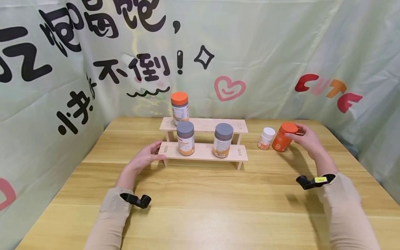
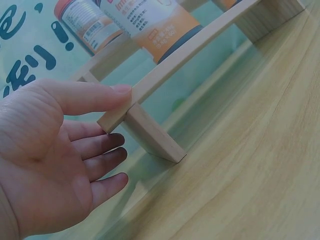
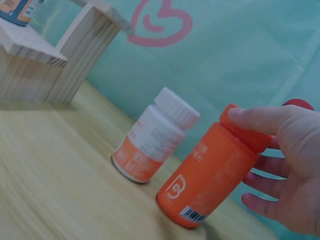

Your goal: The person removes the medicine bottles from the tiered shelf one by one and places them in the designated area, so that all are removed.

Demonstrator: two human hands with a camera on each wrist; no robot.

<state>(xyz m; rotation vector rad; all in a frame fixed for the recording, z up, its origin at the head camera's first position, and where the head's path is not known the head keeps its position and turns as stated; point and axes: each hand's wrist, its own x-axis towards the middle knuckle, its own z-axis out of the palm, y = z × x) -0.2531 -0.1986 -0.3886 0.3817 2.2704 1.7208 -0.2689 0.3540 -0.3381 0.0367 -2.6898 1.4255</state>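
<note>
A two-tier wooden stand [image 1: 203, 151] is at the middle of the table. My left hand [image 1: 146, 158] holds the left end of its lower board, the thumb [image 2: 100, 96] on the edge and the other fingers beyond it. On the lower board stand two grey-lidded bottles, one at left [image 1: 185, 139] and one at right [image 1: 223, 140]. An orange-lidded bottle [image 1: 180, 109] stands on the upper board's left. To the right, my right hand [image 1: 307, 139] grips an orange supplement bottle [image 3: 207, 170] around its lid. Beside it stands a smaller white-lidded bottle [image 3: 155, 137].
The wooden table [image 1: 200, 208] spreads in front of the stand. A pale printed curtain [image 1: 265, 52] hangs behind the table and along both sides. Small black cameras are strapped to the left wrist [image 1: 135, 200] and the right wrist [image 1: 314, 181].
</note>
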